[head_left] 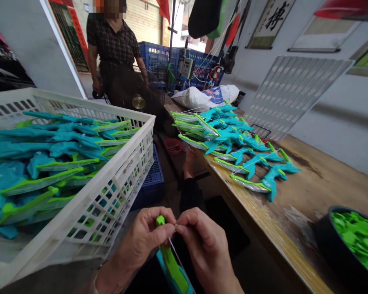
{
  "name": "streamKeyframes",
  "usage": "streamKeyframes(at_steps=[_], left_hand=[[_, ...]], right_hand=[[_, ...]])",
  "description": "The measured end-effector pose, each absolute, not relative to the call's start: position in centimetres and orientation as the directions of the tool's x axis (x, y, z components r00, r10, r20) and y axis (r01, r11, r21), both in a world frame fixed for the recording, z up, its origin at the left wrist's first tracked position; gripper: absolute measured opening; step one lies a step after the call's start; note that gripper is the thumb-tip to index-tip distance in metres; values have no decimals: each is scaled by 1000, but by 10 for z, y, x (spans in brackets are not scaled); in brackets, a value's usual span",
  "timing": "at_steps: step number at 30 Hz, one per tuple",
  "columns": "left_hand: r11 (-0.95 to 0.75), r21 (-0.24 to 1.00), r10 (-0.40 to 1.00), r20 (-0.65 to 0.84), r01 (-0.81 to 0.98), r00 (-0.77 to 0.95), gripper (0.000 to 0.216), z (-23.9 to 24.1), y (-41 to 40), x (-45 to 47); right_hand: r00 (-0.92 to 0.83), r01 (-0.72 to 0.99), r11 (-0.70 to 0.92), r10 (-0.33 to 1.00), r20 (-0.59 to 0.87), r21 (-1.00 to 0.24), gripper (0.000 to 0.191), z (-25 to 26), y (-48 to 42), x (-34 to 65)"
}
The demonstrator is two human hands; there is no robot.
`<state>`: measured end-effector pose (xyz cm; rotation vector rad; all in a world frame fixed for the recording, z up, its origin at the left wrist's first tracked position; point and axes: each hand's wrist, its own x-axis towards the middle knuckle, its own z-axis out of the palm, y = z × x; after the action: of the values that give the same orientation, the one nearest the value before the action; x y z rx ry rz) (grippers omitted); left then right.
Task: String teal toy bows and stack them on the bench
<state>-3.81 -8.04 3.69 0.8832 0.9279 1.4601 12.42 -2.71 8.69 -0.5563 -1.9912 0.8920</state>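
My left hand (145,234) is closed round the tip of a green and teal toy bow (174,267), which hangs down between my forearms. A thin pale string (179,259) runs along the bow up to my fingers. Thumb and finger of my right hand (207,241) pinch the string's end beside that tip, touching my left thumb. The lower part of the bow is cut off by the frame's bottom edge.
A white crate (131,153) full of toy bows stands to the left. Strung bows (245,157) lie in a row on the wooden table (313,183) at right. A black tub (325,245) holds green plastic parts (355,234). Another person (116,49) is beyond the crate.
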Motion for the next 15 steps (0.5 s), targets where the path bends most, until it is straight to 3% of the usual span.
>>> streamKeyframes(at_steps=[8,15], left_hand=[[10,911,992,-61,-412,-111,22,38,-78,-39],[34,921,989,-87,-388,-119,26,45,-77,-37]], right_hand=[[-487,122,918,386,784,-376,14,75,-26,116],[-514,171,955,296,805,-242,15,67,-19,118]])
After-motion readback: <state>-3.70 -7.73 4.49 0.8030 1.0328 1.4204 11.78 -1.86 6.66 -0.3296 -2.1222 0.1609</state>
